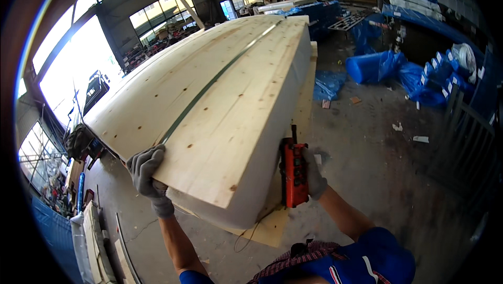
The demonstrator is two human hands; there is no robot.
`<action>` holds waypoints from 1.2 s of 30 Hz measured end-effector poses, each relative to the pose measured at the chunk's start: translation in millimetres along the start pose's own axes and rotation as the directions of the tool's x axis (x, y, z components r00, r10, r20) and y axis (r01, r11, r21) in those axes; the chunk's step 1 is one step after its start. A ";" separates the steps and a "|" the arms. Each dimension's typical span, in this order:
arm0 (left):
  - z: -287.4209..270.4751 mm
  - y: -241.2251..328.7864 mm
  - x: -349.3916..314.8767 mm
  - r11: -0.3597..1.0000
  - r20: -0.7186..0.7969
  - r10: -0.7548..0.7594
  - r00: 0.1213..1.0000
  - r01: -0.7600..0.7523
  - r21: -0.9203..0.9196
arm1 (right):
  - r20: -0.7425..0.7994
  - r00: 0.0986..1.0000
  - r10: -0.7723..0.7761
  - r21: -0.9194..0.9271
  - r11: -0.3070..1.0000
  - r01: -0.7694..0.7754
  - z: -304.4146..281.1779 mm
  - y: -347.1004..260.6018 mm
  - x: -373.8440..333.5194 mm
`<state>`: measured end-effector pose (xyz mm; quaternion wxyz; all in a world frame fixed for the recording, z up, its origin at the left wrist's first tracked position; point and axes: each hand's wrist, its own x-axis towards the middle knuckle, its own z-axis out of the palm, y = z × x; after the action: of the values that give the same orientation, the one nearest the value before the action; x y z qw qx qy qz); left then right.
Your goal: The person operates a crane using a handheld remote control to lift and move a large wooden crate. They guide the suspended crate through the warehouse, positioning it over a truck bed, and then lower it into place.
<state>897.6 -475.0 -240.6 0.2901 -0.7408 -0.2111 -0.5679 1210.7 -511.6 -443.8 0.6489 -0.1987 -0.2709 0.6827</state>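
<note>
At the near end of a long wood-topped bundle [209, 137], the gloved left hand [146, 173] curls its fingers round the edge, close to a flat strap [209, 85]. Just beside the bundle's right side, the gloved right hand [315, 176] wraps a red handheld control [296, 179], aerial upward. The control looks light and rigid, best held by its casing. The bundle seems heavy and stiff; its wooden edges should give firmer hold than the pale side [251, 195], which may dent, or the smooth strap. Beneath lies a yellowish board [275, 227], over a scuffed grey floor [356, 142] with scraps. Rightward sit blue-wrapped rolls [367, 67]; leftward, a bright opening [78, 69] lights the workshop, with windows [160, 14] behind.
</note>
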 end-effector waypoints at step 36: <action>102.9 213.9 58.7 0.946 0.012 -0.218 0.976 0.208 0.251 | 0.320 0.900 0.296 -0.023 0.952 -0.305 -96.0 -144.0 61.8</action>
<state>1124.6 -566.0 -243.9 0.3132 -0.6827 -0.3646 -0.5504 1377.8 -437.9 -422.8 0.4862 -0.1160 -0.3291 0.8011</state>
